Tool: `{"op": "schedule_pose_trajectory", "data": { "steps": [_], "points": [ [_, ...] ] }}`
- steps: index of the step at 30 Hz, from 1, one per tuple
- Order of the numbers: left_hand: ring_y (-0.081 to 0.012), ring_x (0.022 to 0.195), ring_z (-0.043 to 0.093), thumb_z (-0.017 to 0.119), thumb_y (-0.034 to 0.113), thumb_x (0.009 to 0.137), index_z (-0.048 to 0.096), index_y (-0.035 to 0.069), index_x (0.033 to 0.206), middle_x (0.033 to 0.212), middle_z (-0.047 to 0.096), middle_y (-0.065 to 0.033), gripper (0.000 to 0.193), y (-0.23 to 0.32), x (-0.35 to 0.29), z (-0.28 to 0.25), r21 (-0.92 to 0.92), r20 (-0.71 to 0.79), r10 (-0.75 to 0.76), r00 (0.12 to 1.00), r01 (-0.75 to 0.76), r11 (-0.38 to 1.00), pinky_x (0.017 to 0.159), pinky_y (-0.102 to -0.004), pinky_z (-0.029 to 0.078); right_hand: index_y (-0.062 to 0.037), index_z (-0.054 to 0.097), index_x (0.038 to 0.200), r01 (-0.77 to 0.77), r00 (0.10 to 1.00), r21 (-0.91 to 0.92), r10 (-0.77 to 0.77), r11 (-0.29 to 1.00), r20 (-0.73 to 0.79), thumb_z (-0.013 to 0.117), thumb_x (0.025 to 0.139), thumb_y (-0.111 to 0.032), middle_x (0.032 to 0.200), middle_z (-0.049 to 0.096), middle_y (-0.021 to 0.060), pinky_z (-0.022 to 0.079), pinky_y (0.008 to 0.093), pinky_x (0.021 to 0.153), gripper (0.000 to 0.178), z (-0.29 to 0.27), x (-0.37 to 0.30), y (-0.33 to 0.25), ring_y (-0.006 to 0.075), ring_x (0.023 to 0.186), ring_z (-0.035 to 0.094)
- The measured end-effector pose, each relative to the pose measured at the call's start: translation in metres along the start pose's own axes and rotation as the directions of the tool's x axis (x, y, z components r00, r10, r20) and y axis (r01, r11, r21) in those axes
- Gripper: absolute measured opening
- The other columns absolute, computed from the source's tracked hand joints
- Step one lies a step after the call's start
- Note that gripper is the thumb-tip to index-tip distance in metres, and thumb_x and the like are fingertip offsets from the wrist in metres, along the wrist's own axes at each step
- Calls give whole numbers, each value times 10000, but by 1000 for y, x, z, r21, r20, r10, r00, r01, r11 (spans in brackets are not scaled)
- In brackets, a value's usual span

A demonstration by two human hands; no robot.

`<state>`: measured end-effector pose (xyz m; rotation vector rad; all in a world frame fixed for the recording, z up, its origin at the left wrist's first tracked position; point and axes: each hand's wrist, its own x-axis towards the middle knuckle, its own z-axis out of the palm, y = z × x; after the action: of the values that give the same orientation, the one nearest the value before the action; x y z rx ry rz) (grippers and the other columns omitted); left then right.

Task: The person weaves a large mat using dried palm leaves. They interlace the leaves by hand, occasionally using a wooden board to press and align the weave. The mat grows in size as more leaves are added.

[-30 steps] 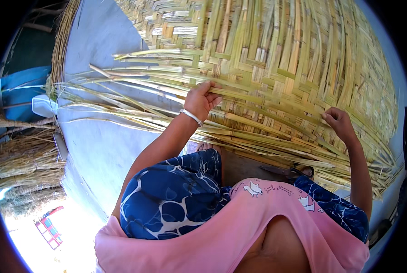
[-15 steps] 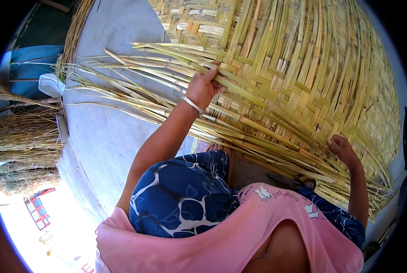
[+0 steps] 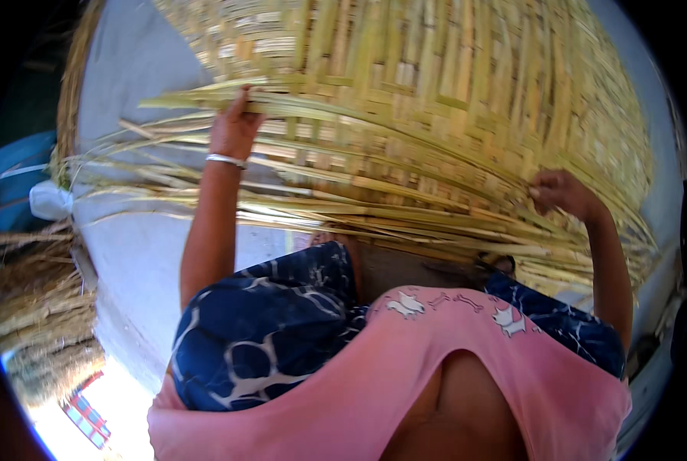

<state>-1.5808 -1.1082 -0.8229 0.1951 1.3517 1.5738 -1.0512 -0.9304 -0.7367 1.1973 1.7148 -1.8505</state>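
Observation:
A large woven mat (image 3: 405, 69) of flat green-yellow reed strips spreads out in front of me. My left hand (image 3: 236, 131), with a pale bangle at its wrist, is closed on a reed strip (image 3: 312, 110) near that strip's left end. The strip runs rightward across the near part of the mat. Toward its right end my right hand (image 3: 562, 194) is closed, fingers pinched on a strip at the weave; the fingertips are partly hidden. Loose reed strips (image 3: 320, 206) lie side by side between the mat and my knees, their ends fanning out to the left.
Grey floor (image 3: 151, 253) shows on the left and beyond the mat. Bundles of dry stalks (image 3: 36, 307) lie at the far left, near a white plastic container (image 3: 50, 201) and something blue (image 3: 21, 165). My bare foot (image 3: 332, 240) is beside the loose strips.
My left hand has moved left along the strips, toward their ends. My right hand has shifted up slightly from the near weave. The whole view has also turned a little.

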Motion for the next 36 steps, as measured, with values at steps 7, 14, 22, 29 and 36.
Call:
{"op": "schedule_pose_trajectory", "data": {
  "steps": [7,14,22,29,36],
  "points": [
    [-162,919,622,571,186,906,603,87,1071,1050,643,-62,195,22,27,-31,20,-74,-14,997,15,1000,764,-295,506,-5,621,929,81,996,-180,-72,980,58,622,845,-228,772,634,24,457,255,650,238,-8,-4,-53,92,721,590],
    [-162,911,633,545,174,918,579,50,1092,1071,635,-103,215,38,39,-41,99,-97,-22,995,32,995,725,-278,551,18,605,964,38,983,-89,-21,995,185,599,854,-148,785,637,46,491,256,646,199,6,3,-50,118,711,610],
    [-186,943,631,521,154,926,558,31,1102,1082,630,-128,218,71,77,-61,186,-177,37,984,-4,982,752,-298,554,8,614,984,-169,948,74,141,983,285,541,902,-165,784,635,53,492,245,622,205,-4,-3,-22,115,682,603],
    [-253,1043,588,477,205,949,473,-32,1172,1176,575,-173,326,76,128,-20,151,-25,18,1000,-14,988,847,-314,507,-2,595,1006,50,978,-115,-72,992,-195,519,900,-131,799,633,68,502,250,652,184,-24,3,0,118,691,612],
    [-258,1166,521,502,176,921,392,12,1313,1292,487,-195,439,24,95,167,603,394,-355,848,53,796,931,-321,483,-10,549,1106,336,413,152,-1,930,-911,527,897,-163,931,631,84,517,252,709,260,-140,-11,37,157,840,632]
  ]
}}
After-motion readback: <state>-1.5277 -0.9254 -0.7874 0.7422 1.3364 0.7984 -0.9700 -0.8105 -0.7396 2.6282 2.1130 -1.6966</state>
